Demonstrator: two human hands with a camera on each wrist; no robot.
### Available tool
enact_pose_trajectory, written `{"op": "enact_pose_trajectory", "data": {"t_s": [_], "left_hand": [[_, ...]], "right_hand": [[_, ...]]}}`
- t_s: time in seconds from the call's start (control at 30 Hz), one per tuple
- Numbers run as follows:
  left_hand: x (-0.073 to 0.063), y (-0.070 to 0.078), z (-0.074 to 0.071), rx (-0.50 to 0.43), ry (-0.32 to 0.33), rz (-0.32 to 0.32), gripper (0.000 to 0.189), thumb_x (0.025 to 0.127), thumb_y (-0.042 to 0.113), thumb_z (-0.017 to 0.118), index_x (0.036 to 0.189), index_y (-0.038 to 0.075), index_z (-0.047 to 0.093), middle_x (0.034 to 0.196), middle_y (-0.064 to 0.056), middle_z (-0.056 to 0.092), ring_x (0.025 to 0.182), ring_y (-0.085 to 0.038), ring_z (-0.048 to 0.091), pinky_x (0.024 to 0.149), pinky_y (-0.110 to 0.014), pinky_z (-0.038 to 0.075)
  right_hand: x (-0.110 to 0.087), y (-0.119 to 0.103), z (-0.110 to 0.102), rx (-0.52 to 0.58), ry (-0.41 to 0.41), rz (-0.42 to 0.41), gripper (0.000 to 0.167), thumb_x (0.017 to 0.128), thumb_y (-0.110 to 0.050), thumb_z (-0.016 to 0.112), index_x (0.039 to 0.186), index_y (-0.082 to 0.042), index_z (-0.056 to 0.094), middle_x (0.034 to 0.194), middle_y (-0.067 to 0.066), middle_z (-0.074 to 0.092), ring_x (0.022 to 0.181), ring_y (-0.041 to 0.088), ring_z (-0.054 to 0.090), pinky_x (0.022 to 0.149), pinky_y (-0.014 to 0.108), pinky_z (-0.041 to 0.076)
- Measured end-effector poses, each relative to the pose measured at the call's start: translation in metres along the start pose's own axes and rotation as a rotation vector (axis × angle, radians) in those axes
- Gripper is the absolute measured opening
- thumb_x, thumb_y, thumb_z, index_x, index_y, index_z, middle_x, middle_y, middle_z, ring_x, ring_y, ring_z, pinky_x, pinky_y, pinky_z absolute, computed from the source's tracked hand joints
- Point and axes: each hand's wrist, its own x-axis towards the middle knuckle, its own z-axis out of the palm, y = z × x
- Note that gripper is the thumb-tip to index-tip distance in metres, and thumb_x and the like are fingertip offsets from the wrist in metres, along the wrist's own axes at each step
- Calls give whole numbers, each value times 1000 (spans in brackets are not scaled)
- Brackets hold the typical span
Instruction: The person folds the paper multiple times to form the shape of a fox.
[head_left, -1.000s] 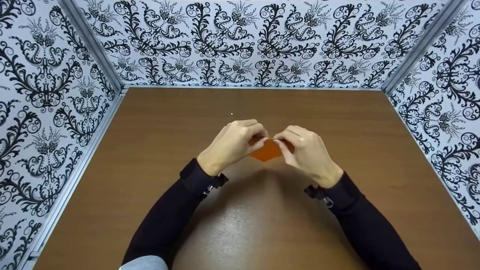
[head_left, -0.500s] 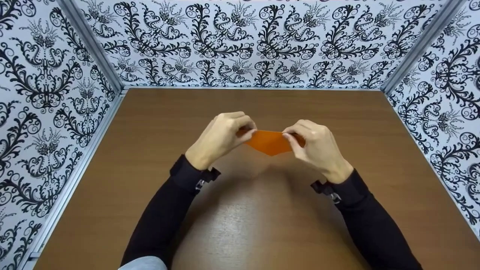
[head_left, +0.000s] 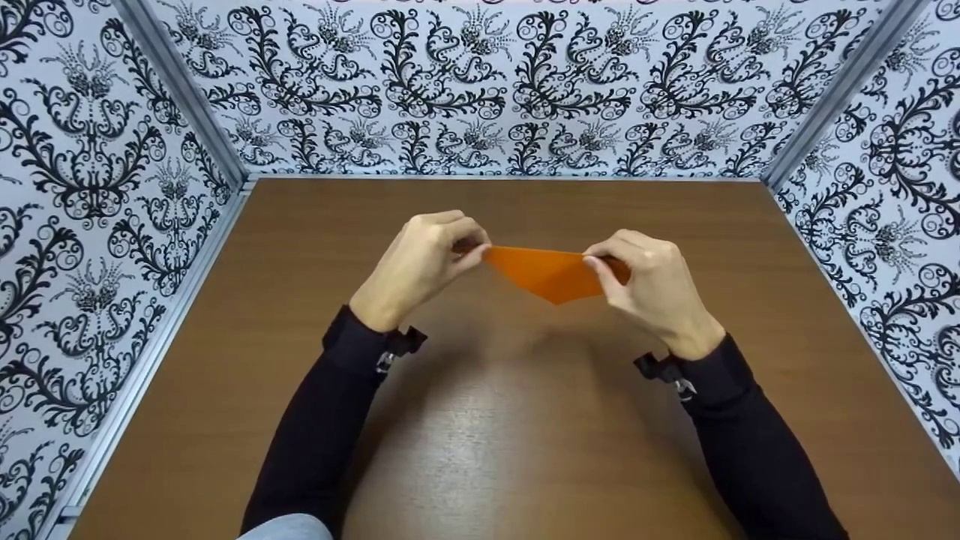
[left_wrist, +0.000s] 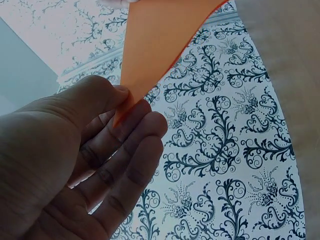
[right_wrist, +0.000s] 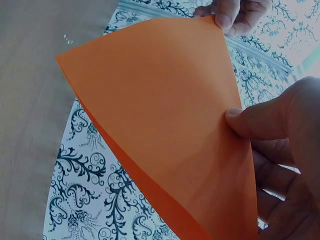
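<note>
A folded triangle of orange paper [head_left: 551,274] is held up above the table, its long folded edge on top and a corner pointing down. My left hand [head_left: 420,266] pinches its left corner between thumb and fingers; the left wrist view shows the orange paper [left_wrist: 155,45] tapering into that grip. My right hand [head_left: 652,285] pinches the top edge toward the right, with the thumb [right_wrist: 237,120] pressed flat on the paper. In the right wrist view the two layers part slightly along the lower edge. The right fingers hide the paper's right corner in the head view.
Beneath the hands lies a brown wooden table [head_left: 465,450]. White walls with black scroll patterns [head_left: 480,82] stand at the back and both sides, joined by grey metal rails [head_left: 180,90].
Both hands have moved apart along the top edge, left hand to the left, right hand to the right, and slightly away from me. More of the orange paper shows between them.
</note>
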Motion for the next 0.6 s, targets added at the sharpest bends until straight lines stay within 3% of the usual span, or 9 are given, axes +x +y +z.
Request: {"op": "enact_pose_trajectory", "data": {"t_s": [0.17,0.37,0.6], "left_hand": [[-1,-2,-5,-7,8,-15,8,111,10,83,111,5,89,107,-10,87,93,-23,85,86,-33,73],[-2,-7,-15,35,49,-15,5,108,5,83,109,3,88,105,-13,87,91,-26,85,84,-32,73],[-4,-9,-21,64,119,0,5,105,0,84,105,4,87,101,-14,86,85,-24,83,79,-33,72]], "right_hand": [[-1,4,-4,-4,6,17,4,105,-1,87,108,0,89,99,13,87,83,28,79,79,15,51],[0,9,-8,-30,13,18,5,105,-3,86,108,0,88,100,14,88,83,29,81,78,22,54],[0,15,-9,-34,10,49,5,105,-3,86,107,1,88,101,16,89,80,29,79,76,16,48]]}}
